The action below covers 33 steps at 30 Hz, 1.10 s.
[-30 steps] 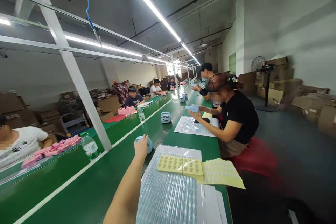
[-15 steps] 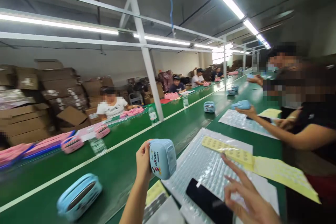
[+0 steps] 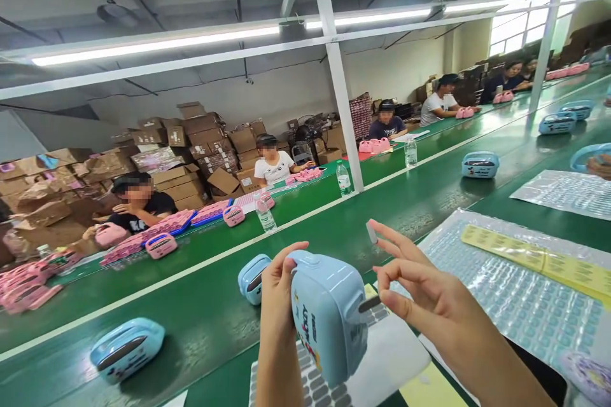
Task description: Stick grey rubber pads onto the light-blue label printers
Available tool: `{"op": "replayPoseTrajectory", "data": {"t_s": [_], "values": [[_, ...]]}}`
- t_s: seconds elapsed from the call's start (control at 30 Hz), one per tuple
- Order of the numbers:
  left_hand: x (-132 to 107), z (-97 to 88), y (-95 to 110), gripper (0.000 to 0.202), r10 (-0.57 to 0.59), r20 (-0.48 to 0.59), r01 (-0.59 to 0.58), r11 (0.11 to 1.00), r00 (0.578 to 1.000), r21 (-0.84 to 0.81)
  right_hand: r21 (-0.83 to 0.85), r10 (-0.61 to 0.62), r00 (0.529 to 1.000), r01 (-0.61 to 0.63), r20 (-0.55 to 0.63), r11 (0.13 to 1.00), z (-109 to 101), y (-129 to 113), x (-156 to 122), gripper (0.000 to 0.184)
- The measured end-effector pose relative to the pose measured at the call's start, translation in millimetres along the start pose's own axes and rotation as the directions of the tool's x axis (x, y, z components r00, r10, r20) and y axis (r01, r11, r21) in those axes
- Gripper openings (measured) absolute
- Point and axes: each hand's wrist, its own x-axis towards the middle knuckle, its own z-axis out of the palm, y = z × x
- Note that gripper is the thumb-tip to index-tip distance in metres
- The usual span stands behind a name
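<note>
My left hand (image 3: 279, 286) grips a light-blue plastic case (image 3: 329, 305) with a Mickey print by its upper left side, tilted above the bench. My right hand (image 3: 424, 299) is beside the case, its thumb and a finger pinching a dark oval piece (image 3: 370, 303), seemingly a sticker, close to the case's side. A small pale, translucent piece (image 3: 371, 232) sits at a raised fingertip of this hand. Below the case lies a sheet of grey oval stickers (image 3: 324, 388), partly covered by white paper (image 3: 394, 356). Whether the dark piece touches the case I cannot tell.
Blue cases stand on the green belt (image 3: 205, 305), one (image 3: 126, 350) at front left and one (image 3: 252, 278) behind my left hand. A sheet of clear stickers (image 3: 515, 305) with a yellow strip (image 3: 506, 251) lies right. Water bottles (image 3: 342, 179) and several workers are across the belt.
The view has turned left. My right hand has come up from above the clear sticker sheet to the case, now with small pieces at its fingers. My left hand still holds the case, turned somewhat.
</note>
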Motion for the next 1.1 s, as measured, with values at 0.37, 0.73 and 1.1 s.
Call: {"op": "replayPoseTrajectory", "data": {"t_s": [0.37,0.73,1.1], "values": [[-2,10.5,10,0.07,-0.054,-0.071,0.06,0.995,0.996,0.085,-0.014,0.0,0.999,0.0,0.034,1.0,2,-3,-2,0.032],[-1,7.2,6,0.067,-0.023,-0.043,0.027,0.995,0.999,0.1,-0.077,0.069,0.996,-0.064,0.061,0.995,7,-15,-1,0.025],[-3,6.8,7,0.062,0.041,-0.039,-0.035,0.99,0.998,0.138,-0.105,0.092,0.994,-0.085,0.06,0.991,2,-20,-3,0.027]]}}
